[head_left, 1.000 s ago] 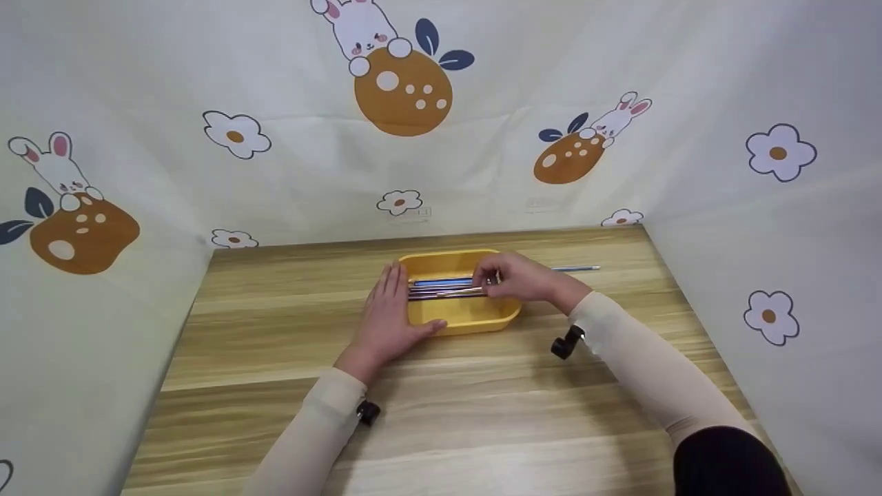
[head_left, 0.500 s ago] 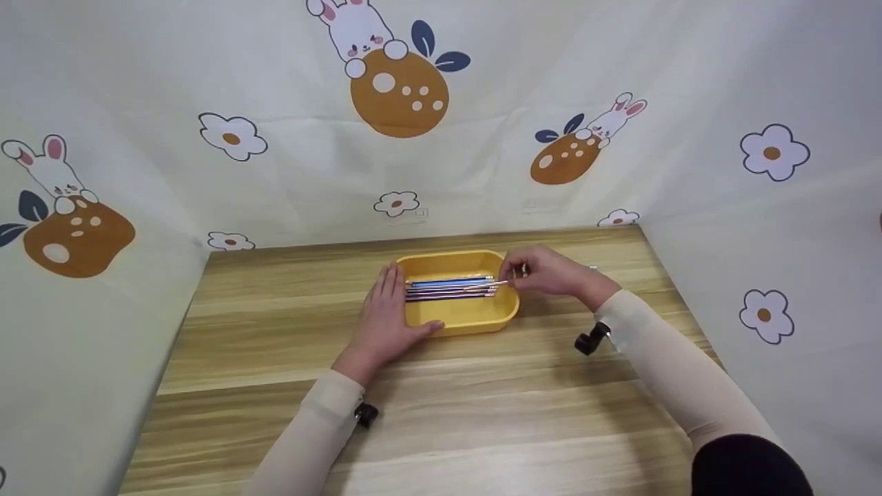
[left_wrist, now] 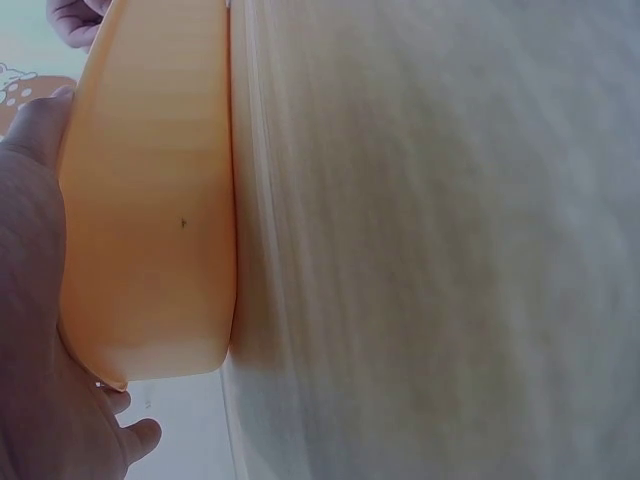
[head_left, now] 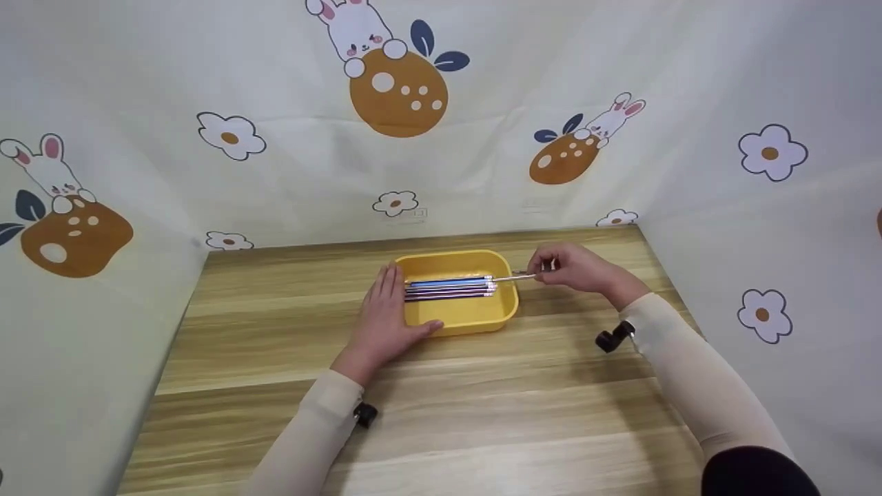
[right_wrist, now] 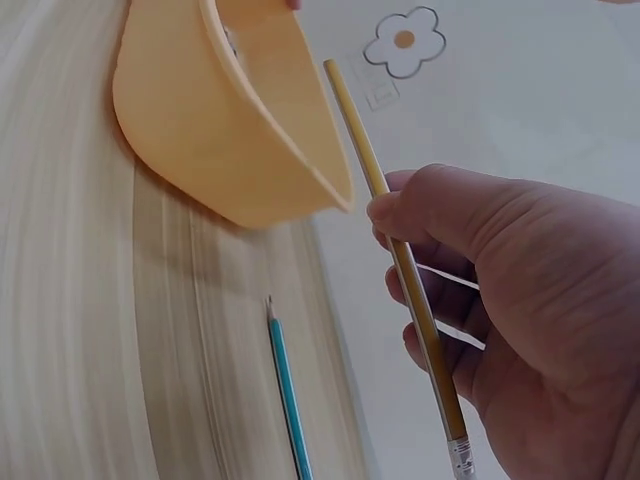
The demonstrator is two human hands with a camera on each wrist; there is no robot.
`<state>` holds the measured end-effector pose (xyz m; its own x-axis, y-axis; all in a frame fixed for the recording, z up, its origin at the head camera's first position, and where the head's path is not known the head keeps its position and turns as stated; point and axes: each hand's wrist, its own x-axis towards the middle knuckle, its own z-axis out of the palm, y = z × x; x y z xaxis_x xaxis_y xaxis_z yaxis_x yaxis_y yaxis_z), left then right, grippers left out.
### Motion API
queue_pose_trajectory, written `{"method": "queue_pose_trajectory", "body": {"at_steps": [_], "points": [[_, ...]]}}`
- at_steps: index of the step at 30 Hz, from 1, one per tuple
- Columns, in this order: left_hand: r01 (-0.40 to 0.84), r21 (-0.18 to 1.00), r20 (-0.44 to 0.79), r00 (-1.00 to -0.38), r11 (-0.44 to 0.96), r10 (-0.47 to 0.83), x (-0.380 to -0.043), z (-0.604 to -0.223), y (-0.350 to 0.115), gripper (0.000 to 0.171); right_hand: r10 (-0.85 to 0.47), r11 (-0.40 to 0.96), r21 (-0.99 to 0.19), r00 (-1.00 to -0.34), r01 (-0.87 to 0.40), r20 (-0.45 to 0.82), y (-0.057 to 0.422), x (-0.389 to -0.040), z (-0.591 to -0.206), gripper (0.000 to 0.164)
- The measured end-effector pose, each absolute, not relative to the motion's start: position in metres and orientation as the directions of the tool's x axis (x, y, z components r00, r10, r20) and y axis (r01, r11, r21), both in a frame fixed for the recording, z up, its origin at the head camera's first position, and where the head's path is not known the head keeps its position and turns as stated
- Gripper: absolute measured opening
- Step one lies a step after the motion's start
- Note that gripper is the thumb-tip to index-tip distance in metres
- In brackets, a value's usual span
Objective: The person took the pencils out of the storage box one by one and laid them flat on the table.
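My right hand (head_left: 579,267) pinches a gold pencil (right_wrist: 405,270) between thumb and fingers, just beyond the right end of the yellow plastic box (head_left: 468,327). In the right wrist view the pencil's silver ferrule points down and its blunt other end points up, near the box rim. Inside the box lie several pencils (head_left: 448,293) side by side, their eraser ends to the right; the hand hides their left ends. My left hand (head_left: 382,320) rests on the box's left end, fingers straight, thumb along the front rim.
A teal pencil (right_wrist: 289,400) with a sharpened tip lies on the wooden table (head_left: 441,413) under my right hand, mostly hidden in the head view. Printed cloth (head_left: 289,186) walls in the table at the back and both sides.
My right hand has moved right from over the pencils in the box to outside its right end, drawing the gold pencil out with it. The left hand stays on the box.
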<state>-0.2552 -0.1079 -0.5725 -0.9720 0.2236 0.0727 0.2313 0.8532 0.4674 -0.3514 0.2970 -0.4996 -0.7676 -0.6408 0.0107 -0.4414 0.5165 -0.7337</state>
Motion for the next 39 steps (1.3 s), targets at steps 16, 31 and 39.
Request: {"method": "queue_pose_trajectory", "body": {"at_steps": [16,31,39], "points": [[0.228,0.478,0.077,-0.973,0.848,0.218,-0.253,-0.570,-0.109,0.136,-0.533,0.627,-0.696,-0.845,-0.351,-0.053,0.335,-0.362,-0.505,0.012],[0.236,0.473,0.074,-0.971,0.849,0.229,-0.254,-0.571,-0.109,0.137,-0.511,0.644,-0.674,-0.859,-0.361,-0.028,0.345,-0.370,-0.517,0.012],[0.240,0.451,0.090,-0.971,0.860,0.223,-0.255,-0.573,-0.108,0.137,-0.495,0.655,-0.670,-0.868,-0.348,-0.034,0.348,-0.374,-0.530,0.014]]}}
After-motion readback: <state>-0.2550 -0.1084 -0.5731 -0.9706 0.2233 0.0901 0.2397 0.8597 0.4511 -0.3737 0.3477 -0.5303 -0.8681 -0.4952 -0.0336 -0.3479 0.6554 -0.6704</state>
